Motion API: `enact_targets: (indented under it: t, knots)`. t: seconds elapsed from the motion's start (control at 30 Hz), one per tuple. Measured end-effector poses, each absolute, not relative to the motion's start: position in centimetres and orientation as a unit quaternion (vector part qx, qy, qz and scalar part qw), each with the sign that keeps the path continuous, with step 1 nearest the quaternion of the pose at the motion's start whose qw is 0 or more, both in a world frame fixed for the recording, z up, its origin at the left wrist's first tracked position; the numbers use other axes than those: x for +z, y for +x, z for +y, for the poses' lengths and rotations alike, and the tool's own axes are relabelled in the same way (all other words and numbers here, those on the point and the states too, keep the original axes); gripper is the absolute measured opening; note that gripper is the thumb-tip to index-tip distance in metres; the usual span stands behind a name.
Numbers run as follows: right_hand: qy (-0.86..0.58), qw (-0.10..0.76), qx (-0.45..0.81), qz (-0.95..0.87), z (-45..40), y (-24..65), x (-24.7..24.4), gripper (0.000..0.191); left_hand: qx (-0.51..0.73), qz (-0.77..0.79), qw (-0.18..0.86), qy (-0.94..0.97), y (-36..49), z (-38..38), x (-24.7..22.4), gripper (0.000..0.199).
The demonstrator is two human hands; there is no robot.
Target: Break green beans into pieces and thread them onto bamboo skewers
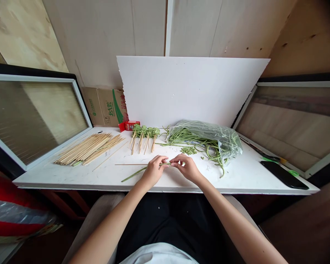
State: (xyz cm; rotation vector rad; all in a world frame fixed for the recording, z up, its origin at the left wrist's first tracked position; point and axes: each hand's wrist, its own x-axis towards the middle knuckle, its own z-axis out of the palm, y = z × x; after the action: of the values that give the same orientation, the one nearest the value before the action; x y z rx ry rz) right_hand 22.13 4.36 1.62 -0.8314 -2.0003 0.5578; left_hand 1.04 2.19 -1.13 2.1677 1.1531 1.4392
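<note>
Between my two hands runs a long green bean (pixel 134 175), its free end slanting down to the left over the white table. My left hand (pixel 154 169) pinches it, and my right hand (pixel 186 167) pinches it near its right end, fingertips close together. A thin wooden skewer (pixel 129 164) reaches left from behind my left hand; whether a finger touches it is hidden. Behind my hands lie bundles of skewered green pieces (pixel 145 131), their sticks pointing toward me. Small cut green pieces (pixel 189 150) form a little pile beyond my right hand.
Loose skewers (pixel 88 148) are heaped at the left on the white table (pixel 104 180). A plastic bag (pixel 209 131) of long beans lies at the back right. A black phone (pixel 284 174) rests near the right edge. A cardboard box (pixel 101 106) and white board (pixel 192 91) stand behind.
</note>
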Motion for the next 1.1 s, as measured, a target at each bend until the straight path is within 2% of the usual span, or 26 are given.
enact_targets:
  t: [0.13,0.27,0.47,0.67,0.77,0.93,1.03,1.1]
  knots:
    - [-0.326,0.441,0.199,-0.812,4.5,22.4,1.6,0.028,0.482,0.424,0.119,0.757,0.6,2.2,-0.8,0.01]
    - [-0.312,0.426,0.176,-0.831,4.0,22.0,1.8,0.025,0.464,0.43,0.11,0.767,0.6,2.0,-0.4,0.012]
    - [-0.306,0.437,0.164,-0.83,3.7,21.4,1.4,0.009,0.452,0.41,0.126,0.782,0.8,1.5,0.0,0.014]
    - [-0.296,0.437,0.167,-0.833,3.8,21.0,0.6,0.031,0.415,0.401,0.103,0.81,1.3,1.3,0.0,0.02]
    - [-0.298,0.439,0.203,-0.823,3.7,20.9,0.5,0.029,0.421,0.389,0.118,0.811,1.2,1.3,0.0,0.025]
    - [-0.287,0.443,0.295,-0.796,3.5,20.7,0.6,0.014,0.445,0.363,0.153,0.804,0.9,1.6,0.1,0.027]
    - [-0.271,0.457,0.341,-0.775,3.9,21.0,0.9,0.022,0.461,0.37,0.173,0.788,0.7,1.8,0.2,0.022]
    - [-0.299,0.472,0.317,-0.766,4.6,21.8,1.0,0.025,0.472,0.377,0.178,0.777,0.5,2.0,0.2,0.018]
